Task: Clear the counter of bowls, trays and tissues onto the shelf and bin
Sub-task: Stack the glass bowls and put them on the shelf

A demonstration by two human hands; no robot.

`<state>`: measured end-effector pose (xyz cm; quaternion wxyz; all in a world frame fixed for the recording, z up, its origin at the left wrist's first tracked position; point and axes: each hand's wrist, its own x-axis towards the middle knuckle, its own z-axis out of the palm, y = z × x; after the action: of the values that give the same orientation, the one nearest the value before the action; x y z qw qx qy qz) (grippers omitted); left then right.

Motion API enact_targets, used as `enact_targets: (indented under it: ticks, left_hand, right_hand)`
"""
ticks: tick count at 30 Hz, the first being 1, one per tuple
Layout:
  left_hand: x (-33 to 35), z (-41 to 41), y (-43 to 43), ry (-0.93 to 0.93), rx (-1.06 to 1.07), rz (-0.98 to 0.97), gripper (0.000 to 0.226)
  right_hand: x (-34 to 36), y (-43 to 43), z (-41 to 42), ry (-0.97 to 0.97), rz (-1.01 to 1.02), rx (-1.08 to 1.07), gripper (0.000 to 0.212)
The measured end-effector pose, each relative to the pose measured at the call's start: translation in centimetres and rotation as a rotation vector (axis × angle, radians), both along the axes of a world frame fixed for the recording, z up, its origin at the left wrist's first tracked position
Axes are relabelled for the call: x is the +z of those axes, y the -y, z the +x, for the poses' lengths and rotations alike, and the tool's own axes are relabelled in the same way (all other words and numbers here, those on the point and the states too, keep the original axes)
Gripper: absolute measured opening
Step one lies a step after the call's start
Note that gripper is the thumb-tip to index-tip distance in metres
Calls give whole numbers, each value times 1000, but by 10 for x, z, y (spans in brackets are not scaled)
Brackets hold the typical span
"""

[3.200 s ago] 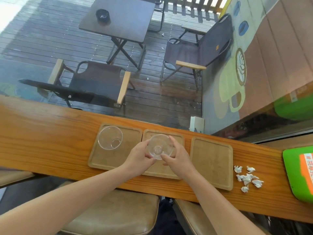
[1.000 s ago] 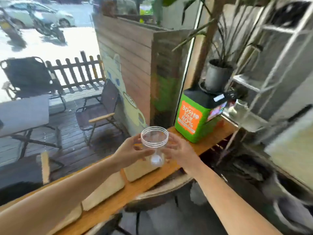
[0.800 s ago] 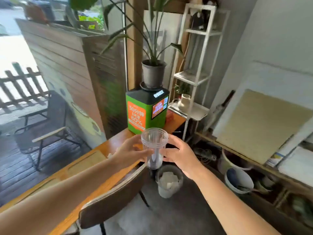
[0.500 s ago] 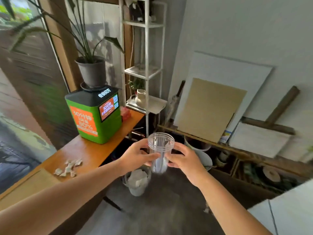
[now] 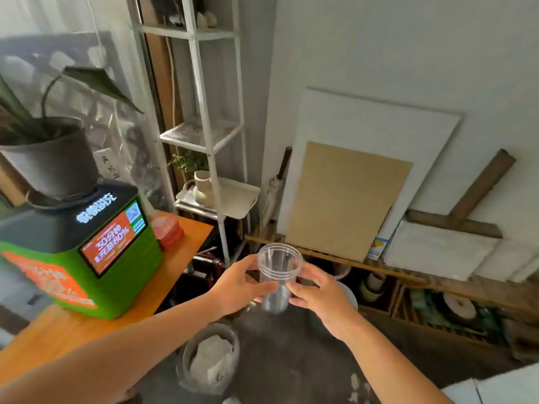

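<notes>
Both hands gripped a clear plastic bowl in mid-air, the left hand wrapped around one side and the right hand around the other. It hung upright above the floor, beyond the desk end, with the white shelf behind and the bin below.

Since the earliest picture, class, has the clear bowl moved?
Yes. The bowl has left its tray on the counter; both hands now hold it off the counter's end, toward the white shelf.
</notes>
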<state>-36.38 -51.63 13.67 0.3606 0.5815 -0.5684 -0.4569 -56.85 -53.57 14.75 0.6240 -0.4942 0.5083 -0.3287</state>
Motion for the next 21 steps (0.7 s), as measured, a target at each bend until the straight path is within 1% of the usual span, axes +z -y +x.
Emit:
enact_targets:
  ticks: [6, 9, 12, 14, 18, 21]
  left_hand:
    - [-8, 46, 125, 51, 72, -31, 58]
    - [-12, 65, 172, 89, 90, -28, 59]
    - [-21, 77, 210, 88, 131, -22, 59]
    - [-30, 85, 237, 79, 170, 1, 58]
    - [-53, 95, 293, 57, 269, 49, 58]
    - [-76, 98, 340, 26, 343, 122, 56]
  right_hand:
    - [-8, 147, 54, -18, 29, 79, 45]
    - [-15, 198, 77, -14, 57, 114, 44]
    - [-21, 246, 96, -79, 42, 172, 47]
    - [-25, 281, 107, -119, 35, 205, 45]
    - [-44, 356, 126, -177, 78, 309, 48]
    - [-65, 419, 138, -215, 114, 393, 56]
